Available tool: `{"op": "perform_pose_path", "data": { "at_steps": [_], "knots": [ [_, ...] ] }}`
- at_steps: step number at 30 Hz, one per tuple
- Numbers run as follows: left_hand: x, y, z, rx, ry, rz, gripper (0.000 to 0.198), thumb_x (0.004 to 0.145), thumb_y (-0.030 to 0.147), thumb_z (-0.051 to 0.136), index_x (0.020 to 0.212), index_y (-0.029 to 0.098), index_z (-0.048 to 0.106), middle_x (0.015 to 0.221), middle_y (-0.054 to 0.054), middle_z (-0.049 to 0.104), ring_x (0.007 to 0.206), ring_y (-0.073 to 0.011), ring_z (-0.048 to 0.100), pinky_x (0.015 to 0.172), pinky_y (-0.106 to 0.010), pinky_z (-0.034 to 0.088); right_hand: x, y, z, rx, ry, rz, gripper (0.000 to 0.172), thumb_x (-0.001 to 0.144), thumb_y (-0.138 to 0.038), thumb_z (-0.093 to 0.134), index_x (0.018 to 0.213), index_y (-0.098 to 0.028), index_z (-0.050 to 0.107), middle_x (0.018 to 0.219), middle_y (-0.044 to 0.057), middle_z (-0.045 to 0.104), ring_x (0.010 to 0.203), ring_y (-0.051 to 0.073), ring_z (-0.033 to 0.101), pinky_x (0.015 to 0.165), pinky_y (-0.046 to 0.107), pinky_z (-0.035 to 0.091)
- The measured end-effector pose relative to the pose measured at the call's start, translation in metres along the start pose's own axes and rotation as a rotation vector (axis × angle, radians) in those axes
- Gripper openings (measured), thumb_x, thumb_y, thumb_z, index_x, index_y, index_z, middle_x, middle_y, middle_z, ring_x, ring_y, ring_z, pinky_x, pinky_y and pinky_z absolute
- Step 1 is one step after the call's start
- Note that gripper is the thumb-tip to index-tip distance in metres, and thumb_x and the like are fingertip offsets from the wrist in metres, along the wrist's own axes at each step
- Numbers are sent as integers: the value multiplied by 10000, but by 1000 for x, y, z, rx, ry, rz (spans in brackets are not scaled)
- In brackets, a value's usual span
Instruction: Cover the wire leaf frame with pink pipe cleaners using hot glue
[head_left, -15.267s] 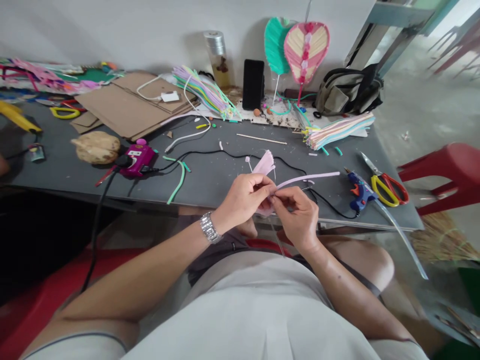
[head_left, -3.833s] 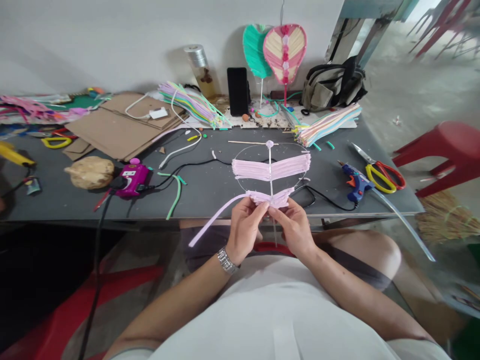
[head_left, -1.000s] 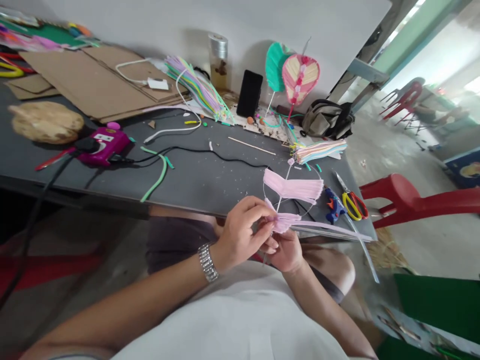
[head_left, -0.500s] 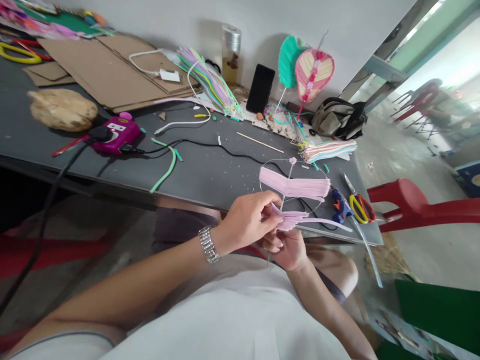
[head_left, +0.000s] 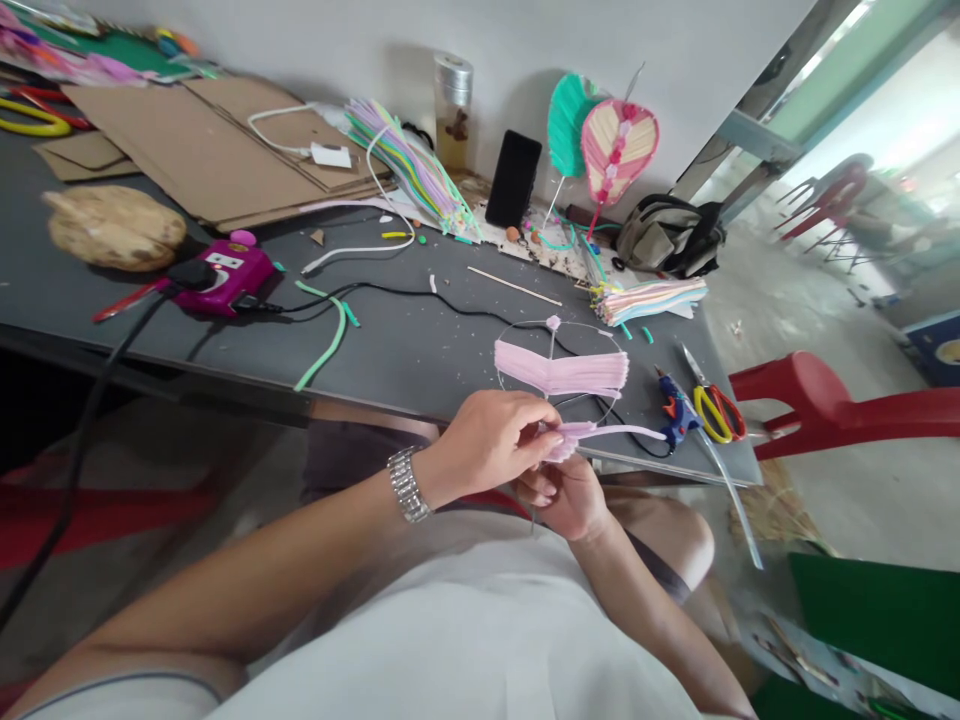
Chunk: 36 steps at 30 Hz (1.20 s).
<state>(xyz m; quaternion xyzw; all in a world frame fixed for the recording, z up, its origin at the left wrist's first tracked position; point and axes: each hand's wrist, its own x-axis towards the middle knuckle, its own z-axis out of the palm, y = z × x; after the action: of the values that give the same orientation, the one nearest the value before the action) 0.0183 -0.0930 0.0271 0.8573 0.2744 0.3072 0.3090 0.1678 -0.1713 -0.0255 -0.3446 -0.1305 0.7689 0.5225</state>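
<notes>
A round wire frame (head_left: 559,345) on a thin central stick is held up over the table's front edge. A folded band of pink foam strip (head_left: 560,373) spans its middle. Below that, a second pink foam strip (head_left: 592,435) is gathered at the stick, and its long free end runs right. My left hand (head_left: 495,440) presses down on the gathered folds from above, fingers closed on them. My right hand (head_left: 566,495) pinches the same folds and the stick from below, partly hidden behind my left hand.
On the dark table lie a blue glue gun (head_left: 677,413), yellow-handled scissors (head_left: 712,413), a magenta glue tool (head_left: 225,278), cardboard sheets (head_left: 202,165), black cord and bundles of coloured strips (head_left: 649,300). A red plastic chair (head_left: 817,400) stands to the right.
The pink strip's free end has shortened and now reaches less far right. The frame sits slightly further left in view, and my hands still hold the folds at the stick.
</notes>
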Motion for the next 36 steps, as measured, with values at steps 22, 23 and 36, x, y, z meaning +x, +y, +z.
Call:
{"op": "perform_pose_path", "data": {
  "at_steps": [22, 23, 36],
  "knots": [
    [10, 3, -16, -493, -287, -420, 157, 896, 259, 633, 806, 149, 698, 659, -30, 723, 520, -131, 668, 493, -203, 461, -4, -2, 13, -233, 53, -23, 295, 760, -406, 772, 880, -182, 622, 664, -8, 648, 404, 81, 461, 353, 190, 273],
    [8, 3, -16, -498, -277, -441, 157, 896, 265, 640, 812, 146, 698, 624, -14, 691, 486, -112, 627, 462, -189, 429, -4, -1, 13, -281, 70, -49, 313, 773, -430, 762, 911, -185, 626, 662, -10, 650, 412, 95, 490, 359, 199, 314],
    [-6, -4, 7, -612, -130, -556, 347, 849, 478, 748, 768, 158, 640, 547, 35, 577, 406, -81, 509, 389, -181, 387, -11, -19, 15, -812, 392, -696, 238, 878, -391, 709, 760, -190, 664, 678, -10, 640, 609, 115, 522, 588, 244, 418]
  ]
}}
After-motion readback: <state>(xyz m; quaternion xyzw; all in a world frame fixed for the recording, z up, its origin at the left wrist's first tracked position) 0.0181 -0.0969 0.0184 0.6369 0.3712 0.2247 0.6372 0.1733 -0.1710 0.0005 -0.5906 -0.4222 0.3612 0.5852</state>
